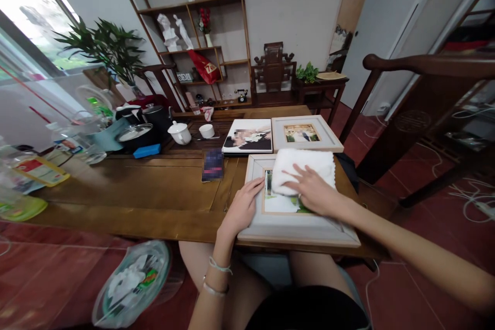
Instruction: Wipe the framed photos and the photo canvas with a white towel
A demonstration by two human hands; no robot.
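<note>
A white-framed picture (297, 229) lies flat at the near edge of the wooden table (154, 191). My left hand (243, 207) rests on the frame's left border, fingers flat and extended. A folded white towel (303, 169) covers the upper part of the picture's glass. My right hand (315, 190) presses down on the towel with fingers spread flat.
Behind lie a second framed picture (305, 133) and a frameless photo print (249, 136). A small dark booklet (212, 165) sits mid-table. Teaware, a white teapot (180, 133) and a cup (207, 130) stand at the back left. A dark wooden chair (421, 93) stands right; a lined bin (131, 281) sits on the floor.
</note>
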